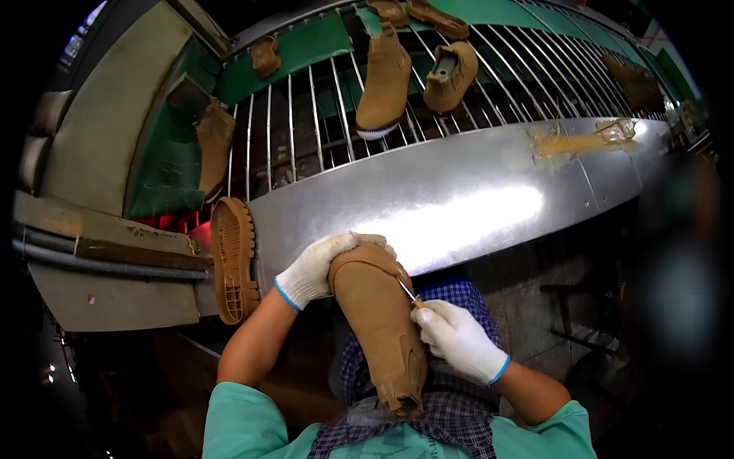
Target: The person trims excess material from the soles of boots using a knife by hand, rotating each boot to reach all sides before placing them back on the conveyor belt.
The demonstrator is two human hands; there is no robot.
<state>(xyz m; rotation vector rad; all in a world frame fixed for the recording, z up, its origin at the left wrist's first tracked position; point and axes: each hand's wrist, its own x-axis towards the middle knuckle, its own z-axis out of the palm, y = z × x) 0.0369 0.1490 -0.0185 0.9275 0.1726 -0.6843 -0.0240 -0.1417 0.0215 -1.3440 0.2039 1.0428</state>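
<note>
A tan boot (375, 314) lies across my lap, its toe pointing away from me and its ankle opening close to my body. My left hand (325, 264), in a white knit glove, wraps round the toe end where a tan sole is fitted. In my gloved right hand (459, 340) is a small hand tool (409, 291) with a thin metal blade and a light handle. Its tip touches the seam between upper and sole on the boot's right side. The sole's underside is hidden from me.
A loose tan sole (232, 260) rests at the left on the metal ledge (344, 206). Beyond it, a rack of metal rods (317, 122) bears boots (384, 84) and more soles (437, 19). Yellowed tape (581, 141) sticks to the ledge. A pale machine housing (115, 107) stands left.
</note>
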